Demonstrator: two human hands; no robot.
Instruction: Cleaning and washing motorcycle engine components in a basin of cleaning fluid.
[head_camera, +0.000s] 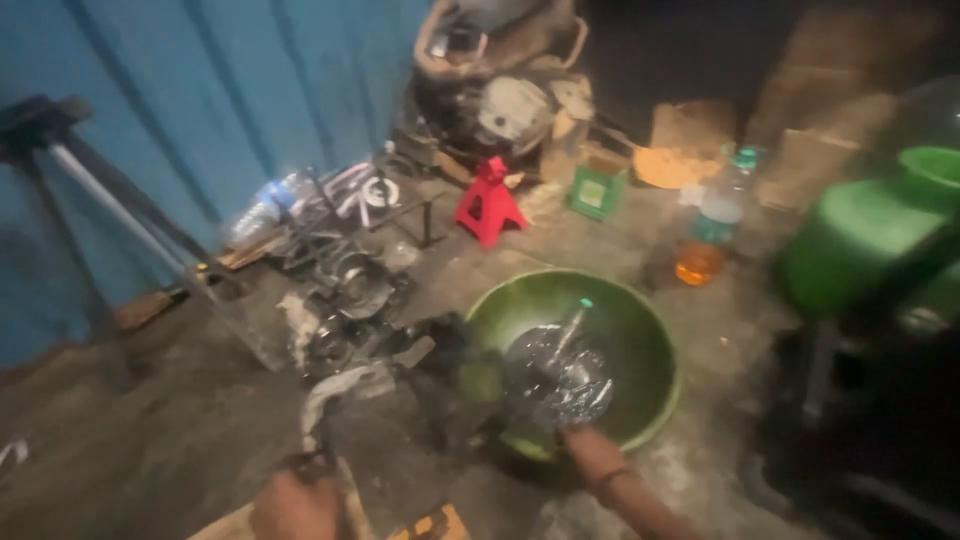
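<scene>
Nearest the camera, a dark oily metal part (385, 440) is gripped at its near end by the left hand (297, 505). To its right, a shiny crumpled thing (558, 378) is being pushed into the green bowl (650, 345) by the right hand (590, 450). Washing seems only just begun, as much grime is seen. Both hands are blurred; the right hand's fingers cannot be made out.

Shiny, wet metal part (557, 380) lies inside round green basin (650, 340) on floor.

head view, steeply down, near floor
</scene>
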